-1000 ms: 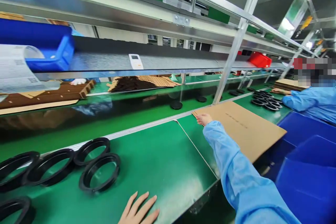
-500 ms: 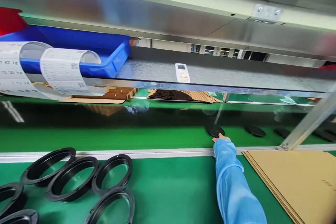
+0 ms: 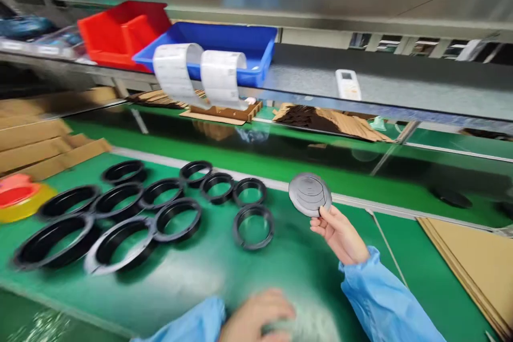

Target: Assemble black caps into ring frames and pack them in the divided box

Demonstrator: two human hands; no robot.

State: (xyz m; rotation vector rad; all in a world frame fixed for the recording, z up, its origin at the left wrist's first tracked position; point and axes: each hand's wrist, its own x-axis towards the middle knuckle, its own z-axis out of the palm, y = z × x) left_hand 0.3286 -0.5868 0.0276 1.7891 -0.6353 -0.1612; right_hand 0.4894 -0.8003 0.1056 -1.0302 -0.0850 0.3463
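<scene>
My right hand (image 3: 340, 230) pinches the lower edge of a round dark-grey disc (image 3: 308, 195) with curved lines on its face. Thumb and fingers are closed on its rim, and the disc is raised above the green work surface (image 3: 216, 288). Low in the view, my left hand (image 3: 256, 316) is blurred by motion; its fingers look apart and nothing shows in them. Several black rings lie to the left, the nearest to my hands being a single black ring (image 3: 253, 227). Another dark disc (image 3: 451, 197) rests on the green strip behind, at the right.
A stack of cardboard sheets (image 3: 473, 267) lies at the right. Folded cardboard (image 3: 36, 144) and a yellow tape roll (image 3: 40, 206) sit at the left. Across the back runs a shelf (image 3: 304, 72) with a blue bin (image 3: 224, 37), red bin (image 3: 124, 32), label rolls and a white remote (image 3: 348, 84).
My right hand has lifted a disc off the back strip and brought it nearer. My left hand has come into view. The camera has turned left, showing more rings and the red bin.
</scene>
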